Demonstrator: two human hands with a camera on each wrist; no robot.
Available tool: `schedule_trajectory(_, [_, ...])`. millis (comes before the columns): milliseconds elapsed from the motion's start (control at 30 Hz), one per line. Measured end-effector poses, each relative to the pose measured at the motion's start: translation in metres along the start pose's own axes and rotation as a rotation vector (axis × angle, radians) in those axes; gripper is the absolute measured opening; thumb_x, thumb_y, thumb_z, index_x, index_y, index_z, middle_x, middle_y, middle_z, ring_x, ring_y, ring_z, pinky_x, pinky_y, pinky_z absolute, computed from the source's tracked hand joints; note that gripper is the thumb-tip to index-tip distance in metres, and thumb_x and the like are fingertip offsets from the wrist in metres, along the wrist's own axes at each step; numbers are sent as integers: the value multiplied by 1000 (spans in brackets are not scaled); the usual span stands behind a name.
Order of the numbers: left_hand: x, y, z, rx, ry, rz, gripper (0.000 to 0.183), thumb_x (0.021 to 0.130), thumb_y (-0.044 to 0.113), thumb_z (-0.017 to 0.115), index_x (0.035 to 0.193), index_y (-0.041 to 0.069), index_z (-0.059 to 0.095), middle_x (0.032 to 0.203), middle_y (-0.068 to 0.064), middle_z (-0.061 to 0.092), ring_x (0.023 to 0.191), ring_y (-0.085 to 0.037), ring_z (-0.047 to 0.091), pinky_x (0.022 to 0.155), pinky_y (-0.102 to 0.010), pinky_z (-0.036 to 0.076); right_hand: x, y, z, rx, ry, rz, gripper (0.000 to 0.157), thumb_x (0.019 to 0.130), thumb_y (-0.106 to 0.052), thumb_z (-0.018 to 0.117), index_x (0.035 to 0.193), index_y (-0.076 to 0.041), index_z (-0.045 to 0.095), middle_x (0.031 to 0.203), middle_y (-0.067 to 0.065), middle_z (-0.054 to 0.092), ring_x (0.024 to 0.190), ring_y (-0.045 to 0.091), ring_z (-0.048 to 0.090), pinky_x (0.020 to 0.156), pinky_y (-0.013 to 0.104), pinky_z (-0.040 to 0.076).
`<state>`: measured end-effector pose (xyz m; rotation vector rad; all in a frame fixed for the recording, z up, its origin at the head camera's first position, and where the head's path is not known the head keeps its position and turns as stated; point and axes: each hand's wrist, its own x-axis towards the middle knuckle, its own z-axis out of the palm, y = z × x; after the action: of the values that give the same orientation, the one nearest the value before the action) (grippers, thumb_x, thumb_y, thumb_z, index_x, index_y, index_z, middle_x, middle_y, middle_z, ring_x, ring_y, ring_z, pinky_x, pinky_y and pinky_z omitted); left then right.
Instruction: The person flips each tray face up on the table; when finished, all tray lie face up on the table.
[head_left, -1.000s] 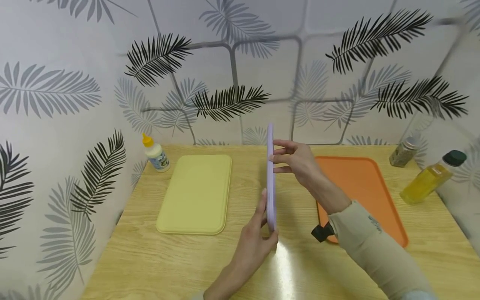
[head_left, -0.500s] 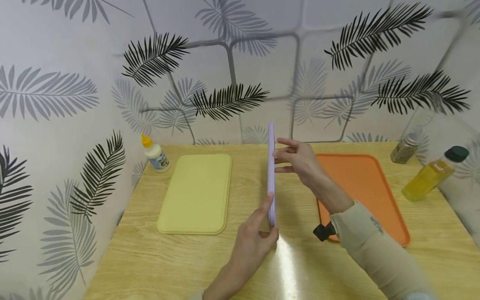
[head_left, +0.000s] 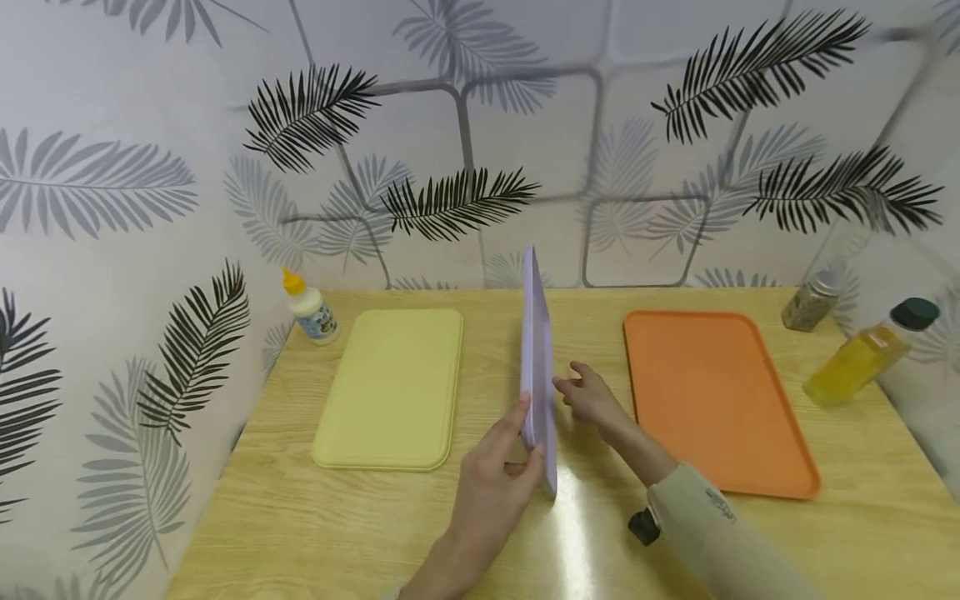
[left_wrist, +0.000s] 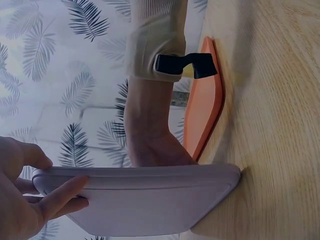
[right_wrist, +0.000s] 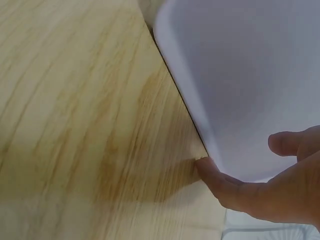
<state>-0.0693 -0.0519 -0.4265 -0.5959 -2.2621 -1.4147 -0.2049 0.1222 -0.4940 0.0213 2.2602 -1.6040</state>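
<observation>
A pale purple tray [head_left: 536, 358] stands on its long edge near the table's middle, tilted slightly left. My left hand [head_left: 487, 483] grips its near upper corner, fingers on the left face, thumb toward the right one. In the left wrist view, that hand [left_wrist: 25, 195] has its fingers on both sides of the tray's rim [left_wrist: 150, 172]. My right hand [head_left: 592, 400] is low on the tray's right side. The right wrist view shows this hand [right_wrist: 280, 192] with a fingertip touching the tray's bottom edge by the table, thumb held apart.
A yellow tray [head_left: 386, 387] lies on the left, and an orange tray [head_left: 716, 400] on the right. A glue bottle [head_left: 311, 307] stands at the back left. At the right are a spice jar [head_left: 810, 302] and an oil bottle [head_left: 862, 358]. Patterned wall behind.
My right hand has come down from the purple tray's upper right side to its lower edge. The tray has turned, tilting leftward, so its right face shows. My left hand keeps its grip.
</observation>
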Motion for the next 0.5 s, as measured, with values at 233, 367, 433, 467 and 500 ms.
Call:
schedule_trajectory(233, [0,-11,-16,-149,81,-211,52,85,-9,65,135,-6,50,123,-27,59,101,-36,65,67,-21,57,-3,-5,0,1,-20,4,64,102,-23,46,146,14,18,140,37,38,123,47,47,96,51,48])
schedule_trajectory(367, [0,-18,-29,-284,132,-357,50,87,-6,64,135,-2,51,124,-23,60,100,-32,67,70,-27,58,-2,-2,-3,21,-9,7,59,100,-16,49,142,18,25,138,37,40,118,45,53,91,46,53])
schedule_trajectory(433, [2,-20,-35,-340,149,-410,50,88,-7,63,136,-4,50,123,-23,60,98,-30,67,70,-30,59,-2,2,-6,34,-6,-1,56,97,-10,53,138,20,31,132,37,46,110,42,59,87,43,55])
schedule_trajectory(467, [2,-22,-38,-366,154,-434,49,88,-7,63,135,-5,50,122,-23,60,96,-30,68,70,-31,59,-2,5,-7,36,-7,-4,54,95,-7,55,136,21,34,128,37,50,105,39,62,85,42,56])
schedule_trajectory(500, [3,-23,-40,-382,153,-456,48,89,-6,62,135,-6,49,121,-23,60,94,-30,68,70,-32,59,-2,7,-10,33,-7,-8,51,93,-4,57,133,22,38,123,35,54,99,35,64,83,40,57])
